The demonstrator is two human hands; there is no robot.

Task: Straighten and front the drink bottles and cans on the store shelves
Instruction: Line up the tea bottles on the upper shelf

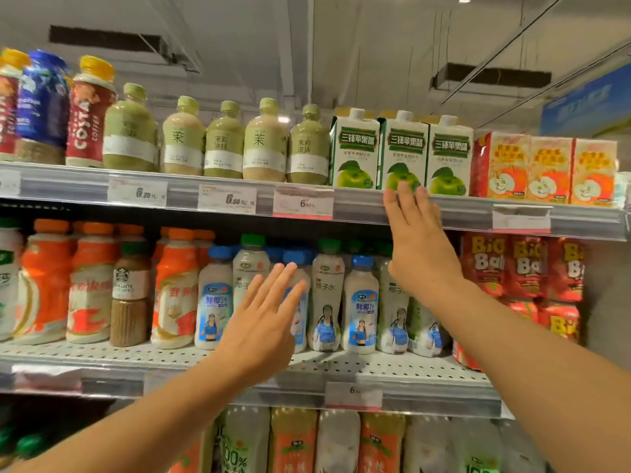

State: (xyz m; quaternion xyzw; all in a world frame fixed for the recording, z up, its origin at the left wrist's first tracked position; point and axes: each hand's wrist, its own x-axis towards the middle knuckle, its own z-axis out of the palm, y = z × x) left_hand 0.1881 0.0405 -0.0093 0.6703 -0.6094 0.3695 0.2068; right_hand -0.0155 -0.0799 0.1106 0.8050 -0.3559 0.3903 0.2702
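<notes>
My right hand [418, 240] is raised with straight fingers, its fingertips at the base of the middle green-apple carton [404, 148] on the top shelf [358, 204]; two like cartons flank it. My left hand [264, 319] is flat with straight fingers in front of a blue-capped coconut drink bottle [300, 268] on the middle shelf [239, 367]; I cannot tell whether it touches the bottle. More coconut bottles [360, 302] stand to its right. Neither hand holds anything.
The top shelf also carries pale green tea bottles [263, 145], Costa coffee bottles [85, 114] and orange apple-juice cartons [546, 169]. Orange milk bottles [170, 285] and red Big Bal boxes [522, 268] flank the middle row. More bottles [338, 442] fill the shelf below.
</notes>
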